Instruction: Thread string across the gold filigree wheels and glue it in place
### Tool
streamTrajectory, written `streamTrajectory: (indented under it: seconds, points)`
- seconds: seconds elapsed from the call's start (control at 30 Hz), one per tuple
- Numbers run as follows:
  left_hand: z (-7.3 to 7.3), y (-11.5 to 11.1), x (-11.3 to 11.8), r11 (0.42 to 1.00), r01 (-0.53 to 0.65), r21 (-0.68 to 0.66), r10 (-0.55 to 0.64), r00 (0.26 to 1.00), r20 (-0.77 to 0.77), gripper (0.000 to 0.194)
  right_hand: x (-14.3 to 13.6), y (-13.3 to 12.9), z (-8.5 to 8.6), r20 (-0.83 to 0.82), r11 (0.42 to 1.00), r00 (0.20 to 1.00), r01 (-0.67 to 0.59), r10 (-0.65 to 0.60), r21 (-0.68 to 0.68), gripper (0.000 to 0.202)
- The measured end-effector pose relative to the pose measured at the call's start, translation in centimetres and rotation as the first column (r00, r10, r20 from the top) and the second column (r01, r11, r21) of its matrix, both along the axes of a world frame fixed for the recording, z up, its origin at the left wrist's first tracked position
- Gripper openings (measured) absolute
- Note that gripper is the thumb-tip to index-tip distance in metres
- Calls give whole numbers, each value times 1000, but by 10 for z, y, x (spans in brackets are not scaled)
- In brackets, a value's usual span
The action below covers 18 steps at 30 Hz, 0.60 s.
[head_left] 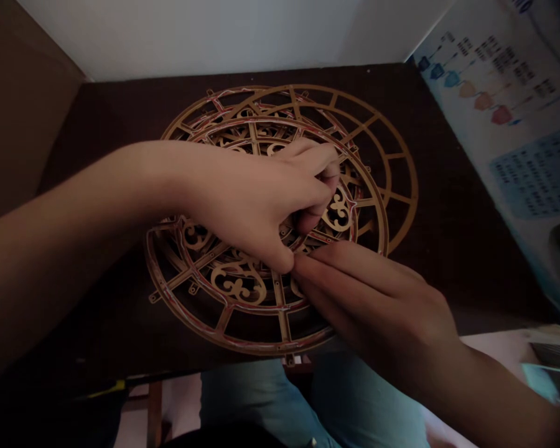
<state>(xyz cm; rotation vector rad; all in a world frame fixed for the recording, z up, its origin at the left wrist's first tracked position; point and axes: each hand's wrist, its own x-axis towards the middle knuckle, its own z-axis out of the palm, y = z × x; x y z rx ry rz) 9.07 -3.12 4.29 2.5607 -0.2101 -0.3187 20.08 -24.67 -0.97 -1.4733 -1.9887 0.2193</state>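
Left hand [256,193] curls over the round frame [282,308], stacked on other frames [405,199] on the worktop [462,218], likely steadying it for my right hand [392,311], near right; I can't tell whether either grip pinches anything.

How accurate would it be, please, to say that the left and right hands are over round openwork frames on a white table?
Not quite: the head view shows that the table is dark brown, not white. The left hand and right hand are indeed over round openwork frames.
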Motion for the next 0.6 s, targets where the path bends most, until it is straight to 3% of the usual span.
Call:
streamTrajectory:
  seconds: [0.17, 0.6]
  points:
    - [4, 5, 0, 997, -6, -81, -1, 996, -90, 32, 3, -10, -4, 58, 1000, 998, -6, 7, -15, 33]
    - [5, -3, 0, 998, -26, 49, 30, 996, -88, 27, -1, -6, 0, 79, 999, 997, 21, -23, 30, 21]
